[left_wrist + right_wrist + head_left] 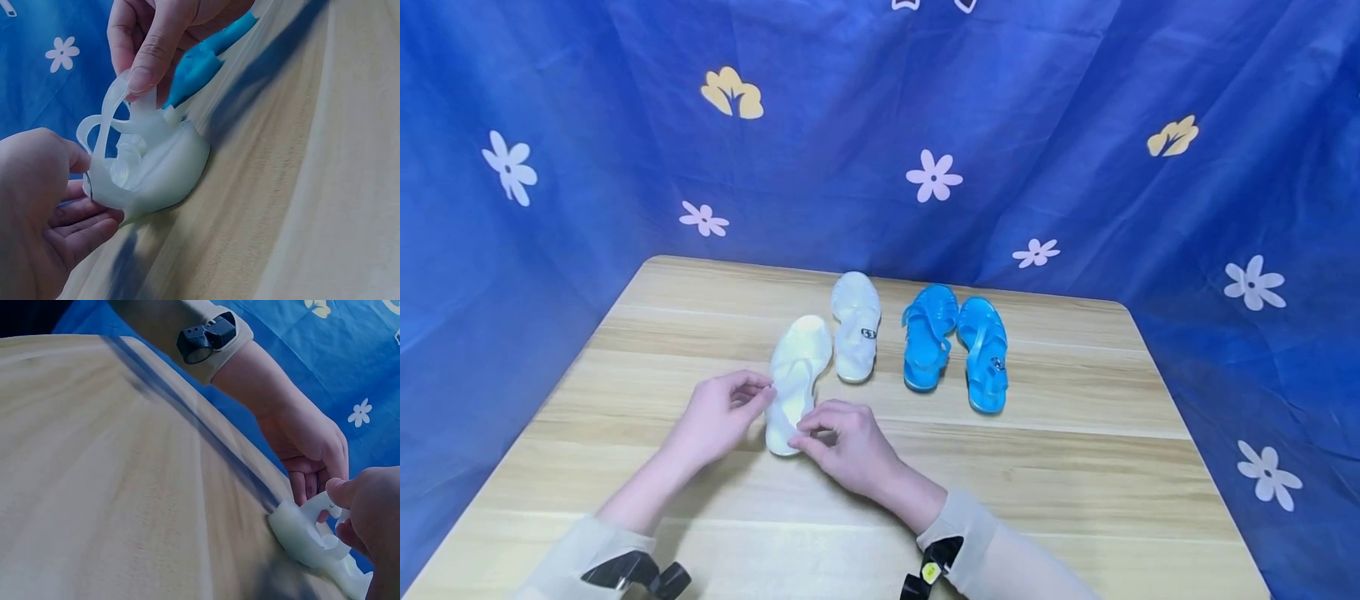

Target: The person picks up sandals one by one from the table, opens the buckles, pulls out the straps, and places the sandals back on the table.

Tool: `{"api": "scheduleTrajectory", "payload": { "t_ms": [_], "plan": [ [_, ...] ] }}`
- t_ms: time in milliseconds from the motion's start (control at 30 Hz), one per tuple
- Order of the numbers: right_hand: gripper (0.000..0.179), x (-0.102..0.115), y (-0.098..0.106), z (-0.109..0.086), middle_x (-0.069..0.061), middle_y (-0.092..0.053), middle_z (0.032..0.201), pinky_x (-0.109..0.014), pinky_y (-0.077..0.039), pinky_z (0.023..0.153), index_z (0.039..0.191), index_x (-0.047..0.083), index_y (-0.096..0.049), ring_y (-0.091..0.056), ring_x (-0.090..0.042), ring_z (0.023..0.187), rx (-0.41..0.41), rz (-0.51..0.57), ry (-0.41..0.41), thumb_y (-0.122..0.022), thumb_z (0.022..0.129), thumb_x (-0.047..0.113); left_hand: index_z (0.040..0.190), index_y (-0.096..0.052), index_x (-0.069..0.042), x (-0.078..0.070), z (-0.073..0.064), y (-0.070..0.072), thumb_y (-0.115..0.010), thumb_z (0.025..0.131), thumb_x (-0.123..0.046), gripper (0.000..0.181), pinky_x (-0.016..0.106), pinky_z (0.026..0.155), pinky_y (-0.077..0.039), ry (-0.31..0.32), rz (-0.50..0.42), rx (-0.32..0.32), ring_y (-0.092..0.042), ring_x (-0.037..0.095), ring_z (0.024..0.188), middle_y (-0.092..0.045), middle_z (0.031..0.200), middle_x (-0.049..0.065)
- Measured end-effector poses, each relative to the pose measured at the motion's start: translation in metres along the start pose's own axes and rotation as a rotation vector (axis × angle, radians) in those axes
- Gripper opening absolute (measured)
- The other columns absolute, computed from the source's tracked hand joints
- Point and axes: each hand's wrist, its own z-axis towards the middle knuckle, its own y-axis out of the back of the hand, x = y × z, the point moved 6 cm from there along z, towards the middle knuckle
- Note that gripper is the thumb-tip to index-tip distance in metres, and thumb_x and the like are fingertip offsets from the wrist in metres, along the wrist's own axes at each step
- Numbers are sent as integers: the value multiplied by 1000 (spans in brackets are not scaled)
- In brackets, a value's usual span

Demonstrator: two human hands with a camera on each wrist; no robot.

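A translucent white sandal (792, 392) lies on the table between both hands, toe pointing away from me. At its left side my left hand (711, 421) pinches the edge of the ankle strap between thumb and fingers. My right hand (853, 450) pinches the strap near the heel. In the left wrist view the strap (111, 115) rises in a loop from the sandal's heel part (169, 165), its upper end between the right thumb and fingers. The right wrist view shows both hands close together at the sandal (294, 534).
Beyond it stands the second white sandal (856, 325), a small dark buckle on its side. To the right are two blue sandals, one (929, 337) beside the other (983, 354). A blue flowered curtain (850, 125) borders the wooden table (1075, 483).
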Motion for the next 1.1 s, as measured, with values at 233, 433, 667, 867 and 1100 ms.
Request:
{"api": "scheduleTrajectory", "payload": {
  "t_ms": [233,433,667,867,1100],
  "plan": [
    [13,9,-3,-9,-3,-77,97,-14,-54,87,97,5,-80,-69,-6,95,17,18,20,-88,88,10,118,-74,-1,-3,-13,0,-68,105,-23,26,56,92,-58,-15,11,4,-74,35,102,-77,104,9],
    [13,15,-4,-15,-1,-77,97,-13,-54,87,96,6,-80,-68,-2,94,24,23,41,-88,88,12,117,-74,-3,-4,-23,1,-69,105,-24,26,56,91,-59,-11,30,15,-74,34,101,-78,103,7],
    [13,21,-3,-19,1,-77,97,-11,-53,85,97,6,-80,-67,2,95,42,-13,117,-88,89,13,113,-75,-5,-5,-30,1,-71,103,-23,21,54,89,-60,-17,31,21,-75,29,98,-77,101,3],
    [18,20,8,-13,2,-77,97,-14,-54,84,97,6,-79,-64,2,94,89,19,128,-91,85,12,119,-72,0,-4,-28,1,-59,111,-27,31,45,87,-62,-1,-54,60,-75,25,95,-77,105,8],
    [19,17,18,13,-1,-76,103,-25,-58,84,100,2,-79,-68,-4,96,169,123,134,-89,87,11,115,-68,9,2,-31,-1,-53,111,-13,27,31,76,-63,93,-157,210,-74,23,85,-73,94,9]
  ]
}}
